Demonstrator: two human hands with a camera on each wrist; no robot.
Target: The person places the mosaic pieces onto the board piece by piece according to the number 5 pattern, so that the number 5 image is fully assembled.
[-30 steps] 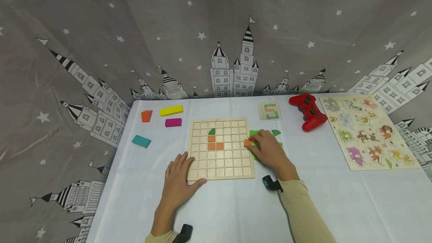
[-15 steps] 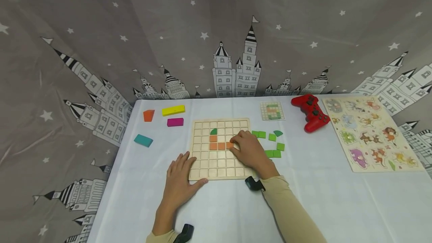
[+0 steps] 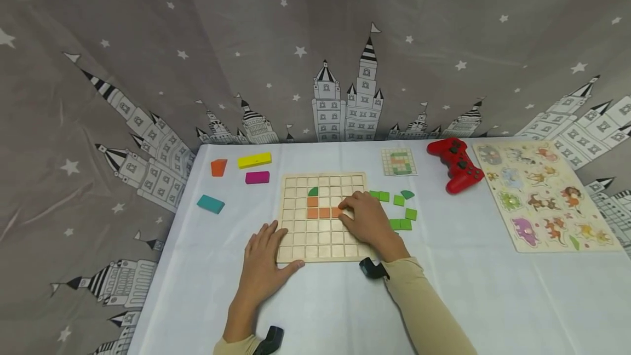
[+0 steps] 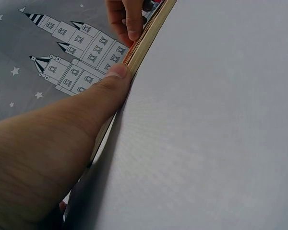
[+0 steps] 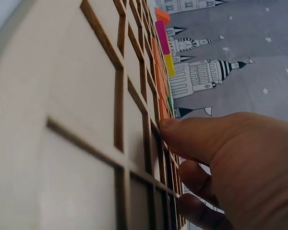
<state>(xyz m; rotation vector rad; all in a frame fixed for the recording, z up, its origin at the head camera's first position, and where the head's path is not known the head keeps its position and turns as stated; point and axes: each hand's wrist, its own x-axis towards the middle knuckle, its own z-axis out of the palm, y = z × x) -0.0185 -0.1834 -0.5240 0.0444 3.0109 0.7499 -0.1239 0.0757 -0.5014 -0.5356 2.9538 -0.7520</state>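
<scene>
Right hand [image 3: 367, 222] is laid over the right half of the wooden grid board [image 3: 322, 217], fingertips [image 5: 175, 129] pressed onto an orange square tile [image 3: 337, 212] in the third recessed row; the grip is narrow, fingers bent down on the tile rather than wrapped round it, and whether the tile is fully seated cannot be told, since the wrist view shows only the fingertip at the cell edge. Left hand [image 3: 263, 259] is laid flat at the board's near-left corner, fingers straight, thumb [image 4: 116, 76] butted against the board's edge, nothing held. Two more orange tiles [image 3: 317, 212] sit in the same row just left of the pressed one, one orange tile [image 3: 312, 201] above them, and a green quarter-round piece [image 3: 313, 192] above that. Loose green tiles [image 3: 400, 213] are scattered on the bench [image 3: 345, 300] just right of the board, near the right wrist. Risk, as judged: the tile could jam tilted on a cell rib if pressed off-centre, and the sleeve could sweep the loose green tiles on withdrawal; the board could slide if the left hand's brace is lifted. Further out: pattern card [image 3: 398, 161], red game controller [image 3: 455, 164], animal peg puzzle [image 3: 539, 195], and coloured blocks [image 3: 253, 160] at the bench's far left.
</scene>
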